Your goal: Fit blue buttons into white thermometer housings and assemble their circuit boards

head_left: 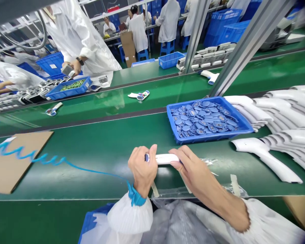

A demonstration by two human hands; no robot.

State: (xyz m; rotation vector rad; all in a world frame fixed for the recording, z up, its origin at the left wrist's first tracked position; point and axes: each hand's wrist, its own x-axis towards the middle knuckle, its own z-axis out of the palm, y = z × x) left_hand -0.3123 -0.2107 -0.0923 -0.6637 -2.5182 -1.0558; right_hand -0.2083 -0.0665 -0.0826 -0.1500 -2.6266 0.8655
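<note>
Between both hands is a white gun-shaped plastic housing (165, 159), seen edge-on with a dark seam along it and a blue-grey piece at its left end. My left hand (143, 166) is closed around the left end, thumb up, with a blue strap (136, 197) on its wrist. Fingers and thumb of my right hand (190, 166) pinch the right end. Much of the housing is hidden by my fingers. Just beyond stands a blue tray (173, 130) of small blue oval parts (203, 117). A single white shell (266, 156) lies to the right.
Stacked white shells (292, 112) fill the right side. A coiled blue cord (48, 159) runs leftward over cardboard (20, 162). Partly built units (139, 95) lie on the green conveyor (104, 105). A metal post (251, 44) rises at right. Across the line, a white-coated person (83, 37) handles a part.
</note>
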